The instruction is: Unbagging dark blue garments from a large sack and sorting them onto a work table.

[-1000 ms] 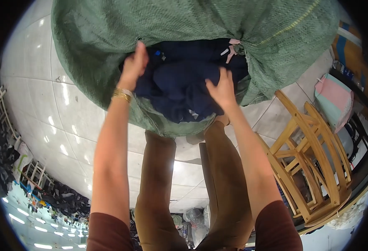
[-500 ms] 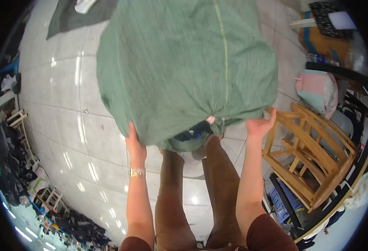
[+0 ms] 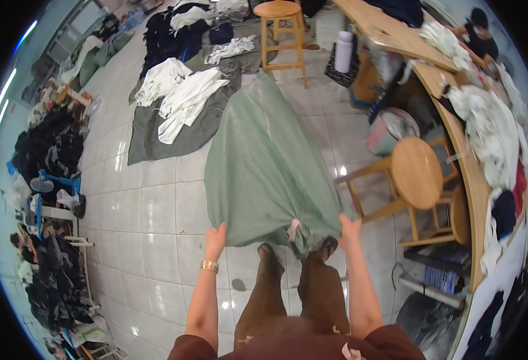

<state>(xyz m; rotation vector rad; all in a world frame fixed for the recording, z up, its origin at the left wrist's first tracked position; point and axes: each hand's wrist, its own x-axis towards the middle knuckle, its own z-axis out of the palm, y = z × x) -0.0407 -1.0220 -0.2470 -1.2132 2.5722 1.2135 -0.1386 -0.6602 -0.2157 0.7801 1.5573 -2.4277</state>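
Stretching between left hand (image 3: 215, 239) and right hand (image 3: 349, 230), the green sack (image 3: 264, 165) now looks flatter.

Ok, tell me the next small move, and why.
I'd perhaps lift the left hand and right hand a little together: each grips the green sack at one side, and its bunched part with the pink strip hangs close to the feet, where it could catch.

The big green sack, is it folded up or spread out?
Spread out. The green sack stretches between the left hand and right hand; a bit by the pink strip is bunched.
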